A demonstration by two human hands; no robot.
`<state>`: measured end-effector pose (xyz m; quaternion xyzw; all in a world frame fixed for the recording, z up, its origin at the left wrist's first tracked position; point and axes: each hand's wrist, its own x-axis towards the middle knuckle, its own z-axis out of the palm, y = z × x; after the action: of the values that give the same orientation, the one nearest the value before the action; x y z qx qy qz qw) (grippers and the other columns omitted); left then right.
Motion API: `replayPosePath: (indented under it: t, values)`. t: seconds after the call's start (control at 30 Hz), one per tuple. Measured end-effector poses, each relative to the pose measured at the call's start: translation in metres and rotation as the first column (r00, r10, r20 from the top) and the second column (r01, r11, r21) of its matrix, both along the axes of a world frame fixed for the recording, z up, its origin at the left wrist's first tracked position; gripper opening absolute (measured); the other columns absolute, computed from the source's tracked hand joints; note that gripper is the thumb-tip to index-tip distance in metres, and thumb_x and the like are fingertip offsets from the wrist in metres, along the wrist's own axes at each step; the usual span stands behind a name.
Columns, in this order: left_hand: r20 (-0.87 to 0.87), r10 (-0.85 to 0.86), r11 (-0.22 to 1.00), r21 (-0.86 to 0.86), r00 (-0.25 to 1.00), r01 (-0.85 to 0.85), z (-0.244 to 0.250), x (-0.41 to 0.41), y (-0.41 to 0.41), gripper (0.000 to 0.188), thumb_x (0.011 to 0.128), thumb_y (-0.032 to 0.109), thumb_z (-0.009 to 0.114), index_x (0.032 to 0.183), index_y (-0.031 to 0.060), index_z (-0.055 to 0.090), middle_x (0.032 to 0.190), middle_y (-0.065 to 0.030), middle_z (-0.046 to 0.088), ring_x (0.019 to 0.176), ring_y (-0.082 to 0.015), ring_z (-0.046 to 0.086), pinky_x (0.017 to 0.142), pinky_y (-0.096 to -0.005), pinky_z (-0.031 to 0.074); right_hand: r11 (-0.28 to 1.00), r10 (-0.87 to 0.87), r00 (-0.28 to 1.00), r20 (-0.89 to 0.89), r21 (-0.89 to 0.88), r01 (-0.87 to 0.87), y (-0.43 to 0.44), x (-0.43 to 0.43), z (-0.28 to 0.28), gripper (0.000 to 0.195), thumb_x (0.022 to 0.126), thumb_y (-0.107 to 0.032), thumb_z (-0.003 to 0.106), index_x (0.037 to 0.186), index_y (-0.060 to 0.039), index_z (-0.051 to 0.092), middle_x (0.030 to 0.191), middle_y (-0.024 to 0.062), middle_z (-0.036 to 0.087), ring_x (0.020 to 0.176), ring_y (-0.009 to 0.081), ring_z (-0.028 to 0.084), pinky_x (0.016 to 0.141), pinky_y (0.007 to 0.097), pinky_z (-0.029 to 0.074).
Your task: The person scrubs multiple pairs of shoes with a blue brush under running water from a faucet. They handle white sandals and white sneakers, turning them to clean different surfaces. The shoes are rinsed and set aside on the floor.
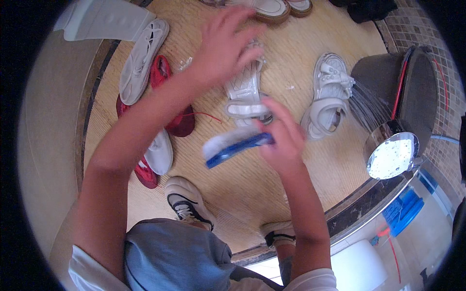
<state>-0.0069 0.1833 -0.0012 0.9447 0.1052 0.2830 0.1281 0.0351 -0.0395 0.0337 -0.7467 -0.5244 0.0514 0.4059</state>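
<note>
My right hand (284, 140) grips a scrubbing brush (238, 145) with a blue back and white bristles. Under and between my hands lies a wet white sandal (244, 87), its strap nearest me. Over its toe end, my left hand (231, 45) is blurred with fingers spread; whether it touches the sandal is hard to tell. A second white sandal (326, 96) with a beaded bow strap lies to the right. Water streams toward it from a chrome shower head (393, 154).
White canvas shoes (143, 62) and red shoes (182, 122) lie piled at left. Brown-soled shoes (273, 11) are at the far edge. A dark bucket (378, 71) stands at right by the mosaic tile wall (417, 31). The ribbed tan floor (240, 192) is wet in places.
</note>
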Motion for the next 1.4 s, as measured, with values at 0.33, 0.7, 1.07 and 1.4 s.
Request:
replayPosePath:
  t: [0.33,0.7,1.07,1.4]
  values:
    - [-0.117,-0.085,0.961,-0.273,0.990,0.050,-0.007,-0.029,-0.040,0.041,0.079,0.020,0.068,0.119,0.0166,0.059,0.132,-0.0105,0.051,0.119,-0.0326,0.047,0.096,-0.0448,0.038,0.848,-0.294,0.835,0.465,-0.275,0.452,-0.056,0.036,-0.011,0.024,0.066,-0.002,0.071,0.082,-0.0024,0.054,0.119,0.0206,0.055,0.102,0.0409,0.056,0.078,0.0469,0.048]
    - [-0.106,0.064,0.968,-0.237,0.992,-0.087,0.011,-0.027,-0.049,0.024,0.081,0.019,0.067,0.105,0.0136,0.066,0.125,-0.0090,0.055,0.115,-0.0325,0.052,0.092,-0.0412,0.041,0.746,-0.522,0.837,0.163,-0.389,0.541,-0.055,0.026,-0.013,0.021,0.068,-0.005,0.069,0.083,-0.0026,0.055,0.076,0.0180,0.057,0.072,0.0397,0.059,0.065,0.0445,0.047]
    - [-0.234,-0.339,0.894,-0.383,0.911,0.234,0.040,-0.039,-0.143,0.050,0.076,0.034,0.066,0.118,0.0072,0.060,0.122,-0.0152,0.057,0.117,-0.0330,0.051,0.106,-0.0580,0.028,0.829,-0.544,0.761,-0.352,-0.362,0.426,-0.101,0.000,0.003,0.012,0.084,-0.004,0.069,0.084,-0.0052,0.057,0.077,-0.0002,0.059,0.063,0.0073,0.051,0.056,0.0229,0.042]
    - [-0.356,-0.292,0.957,-0.116,0.888,0.268,0.006,-0.015,-0.197,0.052,0.080,0.021,0.055,0.130,0.0085,0.052,0.132,-0.0220,0.049,0.119,-0.0518,0.044,0.104,-0.0627,0.032,0.842,-0.527,0.686,-0.501,-0.419,0.340,-0.127,0.045,0.021,0.049,0.085,0.000,0.066,0.131,-0.0018,0.048,0.085,0.0003,0.056,0.067,0.0046,0.046,0.059,0.0188,0.037]
